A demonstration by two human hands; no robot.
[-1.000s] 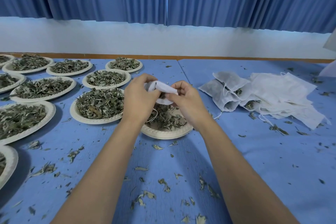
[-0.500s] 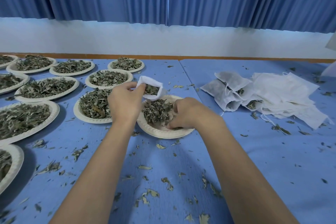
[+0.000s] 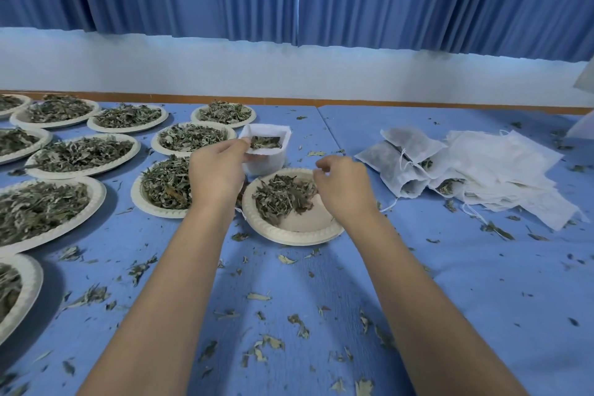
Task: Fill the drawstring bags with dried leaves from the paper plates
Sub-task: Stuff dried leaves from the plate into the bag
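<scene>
My left hand [image 3: 215,177] grips the near rim of an open white drawstring bag [image 3: 266,164], held upright just beyond the closest paper plate [image 3: 299,228]. Some dried leaves lie inside the bag. The plate holds a pile of dried leaves [image 3: 283,194] on its left half, and its right half is bare. My right hand [image 3: 342,186] hovers over the plate's far right rim. Its fingers are curled and its fingertips bunched toward the bag, as on a pinch of leaves, and its palm side is hidden.
Several paper plates heaped with leaves [image 3: 80,154] cover the left of the blue table [image 3: 482,283]. Filled bags [image 3: 398,157] and a stack of flat white bags [image 3: 508,177] lie at the right. Leaf scraps litter the cloth near me.
A second ago both hands held the bag. The right hand then dipped into the plate's leaves and has now risen toward the bag, which the left hand has lifted further back.
</scene>
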